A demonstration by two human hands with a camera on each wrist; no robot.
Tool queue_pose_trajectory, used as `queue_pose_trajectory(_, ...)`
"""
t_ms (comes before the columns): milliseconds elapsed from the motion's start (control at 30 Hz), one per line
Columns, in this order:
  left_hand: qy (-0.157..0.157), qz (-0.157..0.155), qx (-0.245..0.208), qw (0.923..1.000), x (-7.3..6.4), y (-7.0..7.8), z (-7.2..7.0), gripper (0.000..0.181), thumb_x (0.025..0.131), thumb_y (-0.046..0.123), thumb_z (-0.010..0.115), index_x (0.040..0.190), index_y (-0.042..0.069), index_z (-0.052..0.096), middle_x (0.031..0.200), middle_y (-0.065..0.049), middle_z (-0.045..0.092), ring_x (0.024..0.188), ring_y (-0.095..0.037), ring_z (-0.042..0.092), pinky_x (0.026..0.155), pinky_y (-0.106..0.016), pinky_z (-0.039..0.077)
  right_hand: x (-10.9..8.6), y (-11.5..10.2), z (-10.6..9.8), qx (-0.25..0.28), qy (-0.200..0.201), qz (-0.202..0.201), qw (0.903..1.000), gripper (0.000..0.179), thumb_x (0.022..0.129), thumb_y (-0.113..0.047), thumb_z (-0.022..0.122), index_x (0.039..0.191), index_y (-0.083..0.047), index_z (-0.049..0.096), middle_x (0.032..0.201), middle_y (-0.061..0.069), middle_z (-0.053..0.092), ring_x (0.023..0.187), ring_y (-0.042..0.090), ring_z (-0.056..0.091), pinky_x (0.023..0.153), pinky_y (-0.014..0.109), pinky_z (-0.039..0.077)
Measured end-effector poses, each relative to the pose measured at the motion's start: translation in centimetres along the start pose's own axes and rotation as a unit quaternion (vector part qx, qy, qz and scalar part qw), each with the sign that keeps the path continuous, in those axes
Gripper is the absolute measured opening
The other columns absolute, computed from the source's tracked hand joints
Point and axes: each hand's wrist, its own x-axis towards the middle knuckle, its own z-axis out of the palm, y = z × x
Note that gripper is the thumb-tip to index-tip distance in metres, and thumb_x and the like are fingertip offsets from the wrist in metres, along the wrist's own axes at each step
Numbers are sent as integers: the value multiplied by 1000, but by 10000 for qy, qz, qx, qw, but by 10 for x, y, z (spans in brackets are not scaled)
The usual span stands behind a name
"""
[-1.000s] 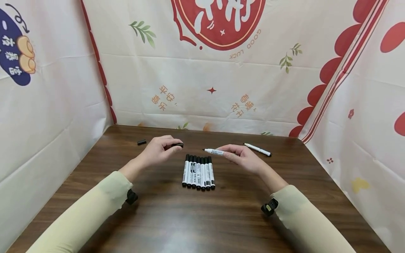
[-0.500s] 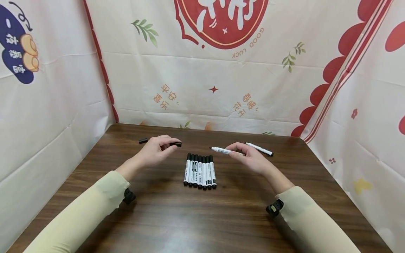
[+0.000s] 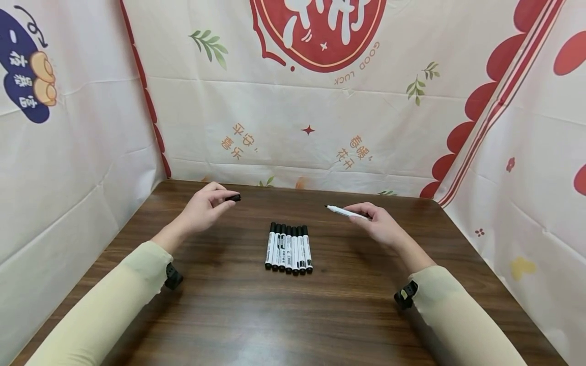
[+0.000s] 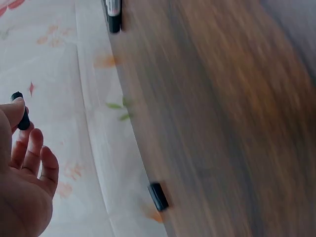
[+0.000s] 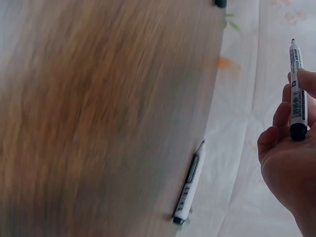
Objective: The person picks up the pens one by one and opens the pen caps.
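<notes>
The left hand pinches a small black plastic cylindrical cap between thumb and fingertips, above the far left part of the brown wood-grain worktop. The right hand grips a slim white marker with a bare black tip, the tip pointing toward the left hand; marker and cap are well apart. Between the hands and nearer the person, 7 white markers with black caps lie side by side in a row, caps facing away. The left wrist view shows 1 loose black cap near the worktop's edge; the right wrist view shows 1 uncapped white marker lying there. A white printed cloth hangs behind.
</notes>
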Motion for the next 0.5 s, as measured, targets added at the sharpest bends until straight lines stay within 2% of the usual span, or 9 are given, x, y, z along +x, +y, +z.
queue_pose_trajectory(133,146,-168,217,9995,0,-16,-11,28,108,12,72,134,4,78,113,-12,67,87,-16,56,75,-25,47,1,10,-7,-189,89,111,9997,38,110,-25,69,145,-8,70,138,20,63,109,29,50,88,34,43)
queue_pose_trajectory(267,83,-564,384,9976,-2,-32,-20,31,109,10,68,138,2,75,121,-16,67,92,-20,62,76,-24,49,2,23,-12,-507,131,189,9984,39,111,-24,68,145,-6,69,139,21,64,109,30,51,89,37,43)
queue_pose_trajectory(500,-46,-1035,679,9923,-11,-56,-30,32,108,13,71,136,-2,75,126,-23,69,108,-36,74,87,-38,57,3,43,-22,-974,68,361,9946,36,110,-20,67,142,-3,70,135,26,65,104,30,53,85,37,44)
